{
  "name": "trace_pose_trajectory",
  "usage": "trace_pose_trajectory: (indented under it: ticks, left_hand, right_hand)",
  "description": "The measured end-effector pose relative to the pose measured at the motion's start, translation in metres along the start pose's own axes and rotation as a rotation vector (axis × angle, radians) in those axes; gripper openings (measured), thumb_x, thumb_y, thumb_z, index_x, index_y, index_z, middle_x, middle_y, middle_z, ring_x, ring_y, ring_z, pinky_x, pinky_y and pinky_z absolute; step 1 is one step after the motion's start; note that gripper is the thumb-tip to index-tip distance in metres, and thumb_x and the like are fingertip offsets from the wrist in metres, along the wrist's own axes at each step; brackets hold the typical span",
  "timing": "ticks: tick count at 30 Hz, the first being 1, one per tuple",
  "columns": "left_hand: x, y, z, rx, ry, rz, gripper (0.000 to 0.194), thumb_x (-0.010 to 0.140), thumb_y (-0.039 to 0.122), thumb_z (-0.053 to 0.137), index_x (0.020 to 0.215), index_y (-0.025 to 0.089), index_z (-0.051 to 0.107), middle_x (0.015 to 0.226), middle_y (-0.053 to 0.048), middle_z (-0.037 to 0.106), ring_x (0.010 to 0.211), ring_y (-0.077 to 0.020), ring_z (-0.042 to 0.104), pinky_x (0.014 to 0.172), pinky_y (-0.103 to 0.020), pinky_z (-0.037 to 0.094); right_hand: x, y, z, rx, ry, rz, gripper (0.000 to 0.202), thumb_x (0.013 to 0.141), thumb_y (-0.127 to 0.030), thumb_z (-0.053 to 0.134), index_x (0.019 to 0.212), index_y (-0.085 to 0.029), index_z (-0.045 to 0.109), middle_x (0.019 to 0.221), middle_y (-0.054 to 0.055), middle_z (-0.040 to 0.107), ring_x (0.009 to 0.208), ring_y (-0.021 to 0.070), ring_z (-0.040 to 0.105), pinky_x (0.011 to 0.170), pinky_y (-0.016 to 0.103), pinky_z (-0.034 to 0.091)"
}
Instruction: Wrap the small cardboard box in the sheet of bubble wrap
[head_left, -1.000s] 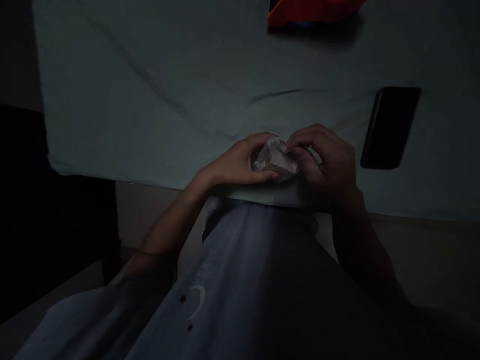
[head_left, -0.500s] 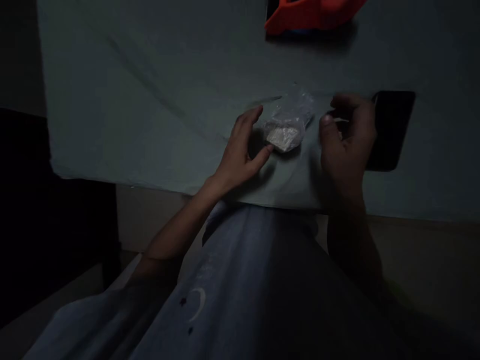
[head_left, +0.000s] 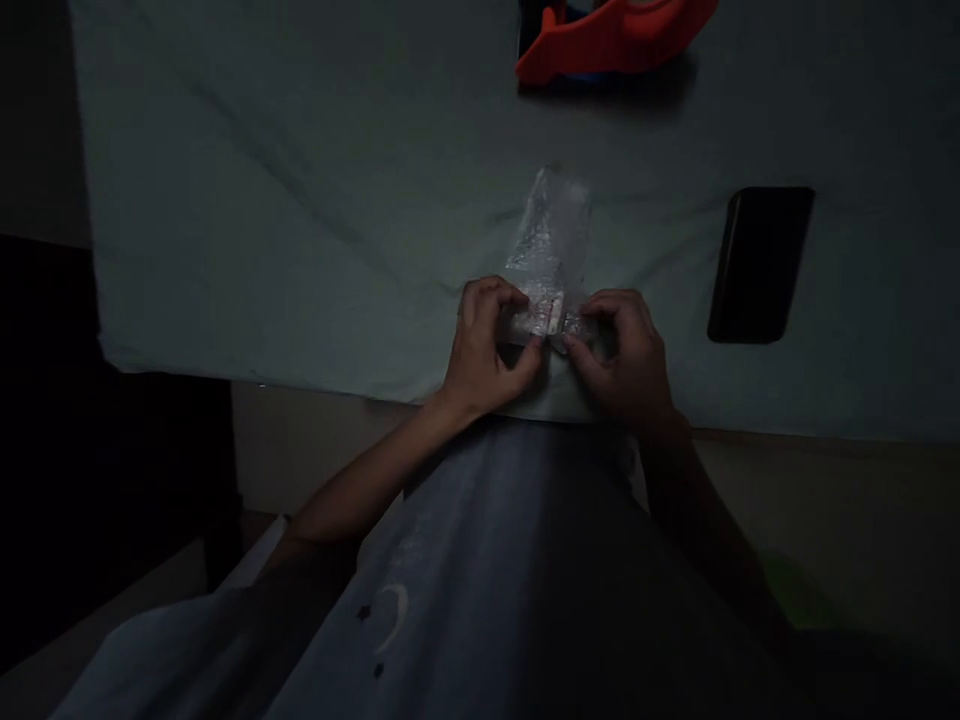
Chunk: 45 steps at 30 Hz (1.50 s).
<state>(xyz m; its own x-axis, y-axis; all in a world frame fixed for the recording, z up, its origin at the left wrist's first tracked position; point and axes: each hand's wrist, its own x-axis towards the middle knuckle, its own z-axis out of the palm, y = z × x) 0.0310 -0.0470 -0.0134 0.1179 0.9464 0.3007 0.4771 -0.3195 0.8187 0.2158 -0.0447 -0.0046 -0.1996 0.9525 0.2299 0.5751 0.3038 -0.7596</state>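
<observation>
Dim, greenish cloth [head_left: 300, 280] underlies the clear wrap [head_left: 553, 235]; left hand [head_left: 487, 350] pinches it at eight o'clock, right hand [head_left: 630, 355] at four.

Spread out wide, a dull green cloth [head_left: 300, 150] with soft wrinkles and a long crease on the left side. On it, over to the right, a black phone [head_left: 761, 265] with round corners, flat and a bit slanted. Up at the top, a bright red thing [head_left: 615, 45], cut off by the edge of the view, with a bit of blue [head_left: 589, 76] under it. On the left, something big and very dark [head_left: 112, 480], too black to tell. Down low, blue clothes [head_left: 465, 570] with a pale moon [head_left: 397, 618] and small dark stars [head_left: 364, 612]. At the lower right, a blurry green patch [head_left: 799, 590].
</observation>
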Motion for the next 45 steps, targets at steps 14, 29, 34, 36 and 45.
trace_pose_trajectory:
  ticks: [14,29,34,36,45]
  left_hand:
    - [0.013,-0.029,-0.021,0.166,-0.038,-0.040,0.041,0.097,0.040,0.040,0.137,0.032,0.041,0.144,-0.008,0.040,0.137,-0.0302,0.036,0.112,-0.051,0.035]
    - [0.006,-0.058,-0.032,0.273,-0.011,-0.106,0.038,0.087,0.058,0.057,0.110,0.028,0.056,0.150,-0.005,0.036,0.149,-0.0332,0.009,0.119,-0.064,0.016]
    - [0.010,-0.047,-0.040,0.290,-0.056,-0.066,0.029,0.091,0.055,0.055,0.105,0.030,0.053,0.153,0.004,0.034,0.152,-0.0273,0.001,0.120,-0.064,0.015]
    - [0.010,-0.045,-0.045,0.250,-0.079,-0.032,0.025,0.093,0.052,0.050,0.103,0.028,0.053,0.146,0.001,0.045,0.151,-0.0271,0.011,0.119,-0.063,0.019]
    - [0.004,-0.023,-0.051,-0.013,-0.188,0.001,0.033,0.094,0.040,0.043,0.123,0.025,0.051,0.106,-0.005,0.071,0.111,-0.0224,0.065,0.112,-0.051,0.037]
  right_hand:
    - [0.003,0.021,0.001,-0.122,0.064,0.169,0.051,0.075,-0.004,0.046,0.118,-0.023,0.067,0.113,0.010,0.058,0.106,0.0246,0.061,0.095,0.046,0.052]
    - [0.001,0.028,-0.008,-0.132,0.062,0.247,0.021,0.084,-0.042,0.066,0.088,-0.022,0.066,0.122,0.013,0.054,0.101,0.0258,0.062,0.087,0.048,0.055]
    - [-0.004,0.028,-0.007,-0.082,0.098,0.107,0.009,0.083,-0.032,0.066,0.085,-0.024,0.063,0.132,0.010,0.051,0.128,0.0322,0.049,0.106,0.058,0.043]
    - [-0.006,0.026,-0.010,-0.081,0.122,0.062,0.005,0.083,-0.029,0.063,0.085,-0.024,0.062,0.133,0.009,0.052,0.129,0.0323,0.049,0.106,0.060,0.042]
    - [-0.017,0.016,-0.029,0.048,-0.037,-0.237,0.010,0.077,-0.021,0.064,0.082,-0.027,0.058,0.096,0.002,0.073,0.110,0.0287,0.065,0.095,0.055,0.049]
